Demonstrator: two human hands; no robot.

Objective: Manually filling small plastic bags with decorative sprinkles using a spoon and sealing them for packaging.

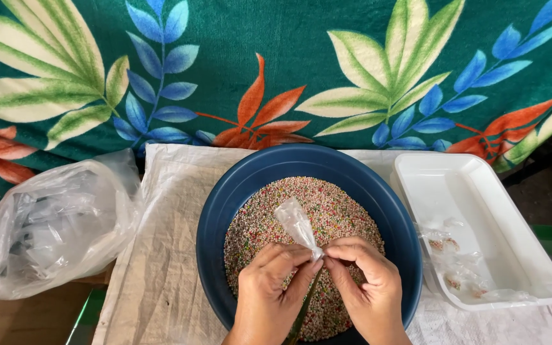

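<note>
A dark blue bowl (pixel 225 204) sits in front of me, filled with tiny multicoloured beads (pixel 333 204). Over the beads my left hand (pixel 273 287) and my right hand (pixel 368 284) meet, fingertips pinching the lower end of a small clear plastic bag (pixel 295 222). The bag sticks up and to the left from my fingers. A thin greenish stick (pixel 303 313) shows between my wrists; which hand holds it I cannot tell.
A white rectangular tray (pixel 512 223) on the right holds a few small filled clear packets (pixel 455 265). A large clear plastic bag (pixel 52 223) of empty bags lies on the left. A white woven sack (pixel 161 255) covers the surface; a leaf-patterned green cloth (pixel 276 64) hangs behind.
</note>
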